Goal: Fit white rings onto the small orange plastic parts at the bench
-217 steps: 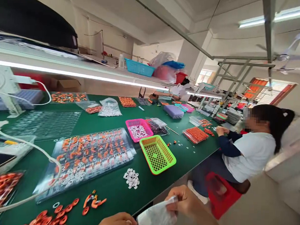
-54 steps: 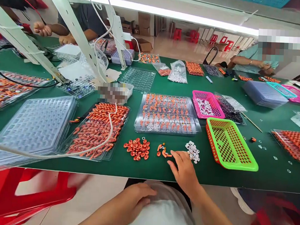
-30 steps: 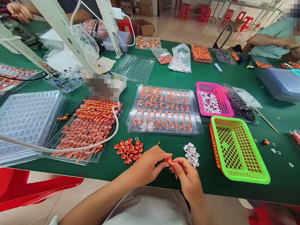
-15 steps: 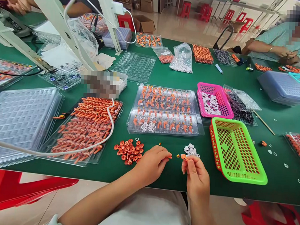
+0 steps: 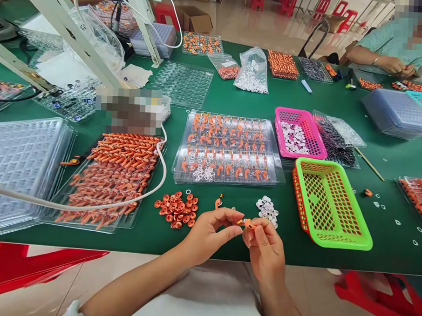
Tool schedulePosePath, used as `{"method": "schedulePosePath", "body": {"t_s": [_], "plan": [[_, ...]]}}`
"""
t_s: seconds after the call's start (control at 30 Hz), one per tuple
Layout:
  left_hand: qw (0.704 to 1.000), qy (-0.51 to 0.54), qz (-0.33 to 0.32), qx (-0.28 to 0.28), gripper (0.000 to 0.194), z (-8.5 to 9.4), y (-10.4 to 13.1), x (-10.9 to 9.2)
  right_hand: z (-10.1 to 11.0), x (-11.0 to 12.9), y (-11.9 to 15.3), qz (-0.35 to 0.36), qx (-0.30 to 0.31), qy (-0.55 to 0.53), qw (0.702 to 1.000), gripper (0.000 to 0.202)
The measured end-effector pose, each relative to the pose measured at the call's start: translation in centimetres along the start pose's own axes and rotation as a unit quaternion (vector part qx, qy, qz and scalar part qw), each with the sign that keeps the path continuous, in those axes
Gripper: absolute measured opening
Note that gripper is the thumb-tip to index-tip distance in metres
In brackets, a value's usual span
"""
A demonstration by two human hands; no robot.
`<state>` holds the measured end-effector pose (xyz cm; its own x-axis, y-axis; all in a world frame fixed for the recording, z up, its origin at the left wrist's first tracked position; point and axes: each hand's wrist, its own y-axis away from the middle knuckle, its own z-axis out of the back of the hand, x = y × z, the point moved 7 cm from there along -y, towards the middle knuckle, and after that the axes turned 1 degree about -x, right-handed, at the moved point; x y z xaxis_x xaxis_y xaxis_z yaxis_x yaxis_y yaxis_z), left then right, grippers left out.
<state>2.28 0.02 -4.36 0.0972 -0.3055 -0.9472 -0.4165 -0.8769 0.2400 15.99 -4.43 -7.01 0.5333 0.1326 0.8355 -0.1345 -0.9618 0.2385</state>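
My right hand [image 5: 268, 246] pinches a small curved orange part [image 5: 250, 224] with a gold-coloured end. My left hand [image 5: 209, 235] meets it from the other side, thumb and forefinger closed about the gold end. Just beyond my left hand lies another orange part [image 5: 218, 203] with a gold tip. A pile of round orange cups [image 5: 176, 209] sits to the left, and a small heap of white rings or discs [image 5: 267, 210] to the right. Behind them lies a clear compartment tray [image 5: 231, 178] holding orange parts and white rings.
A green basket [image 5: 363, 230] stands on the right, with a pink basket [image 5: 325, 151] of white pieces behind it. Left are a tray of orange tubes [image 5: 108, 186], a loose white cable [image 5: 125, 202] and stacked clear trays [image 5: 18, 154]. A co-worker [image 5: 394, 49] sits across the table.
My hands have come together; my left hand has moved to the part in my right. An orange part now lies by my left hand. The camera view has shifted slightly.
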Motion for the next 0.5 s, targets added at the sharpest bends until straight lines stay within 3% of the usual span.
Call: {"method": "schedulePosePath", "body": {"t_s": [0.23, 0.5], "plan": [[0.979, 0.183, 0.061, 0.065, 0.021, -1.1, -0.2, 0.8, -1.1, -0.5, 0.1, -0.017, 0.072, -0.042, 0.996, 0.021], [0.974, 0.186, 0.102, 0.075, 0.016, -1.4, 0.2, 0.9, -0.3, 0.0, 0.6, 0.043, 0.113, 0.049, 0.991, 0.016]]}}
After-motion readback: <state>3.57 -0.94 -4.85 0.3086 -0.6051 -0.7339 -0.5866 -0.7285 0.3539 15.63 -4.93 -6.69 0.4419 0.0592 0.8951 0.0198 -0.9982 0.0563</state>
